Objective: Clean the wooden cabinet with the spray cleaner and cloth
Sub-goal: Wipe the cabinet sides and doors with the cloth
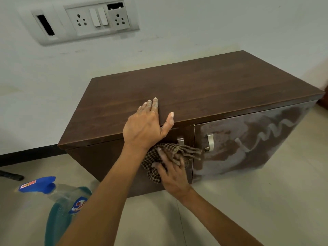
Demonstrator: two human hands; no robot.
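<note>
A low dark-brown wooden cabinet (pixel 204 86) stands on the floor against the wall. My left hand (pixel 145 126) lies flat on the front edge of its top, fingers spread, holding nothing. My right hand (pixel 173 174) presses a brown checked cloth (pixel 159 157) against the left door, just below its metal handle (pixel 180 140). The right door (pixel 248 144) is covered with whitish cleaner smears. A spray cleaner bottle (pixel 62 197) with a blue trigger head and blue liquid stands on the floor at the lower left, partly behind my left forearm.
A white switch and socket panel (pixel 83 20) is on the wall above the cabinet. A dark object (pixel 11 175) lies on the tiled floor at the far left, beside the black skirting. The right door has its own metal handle (pixel 210 142).
</note>
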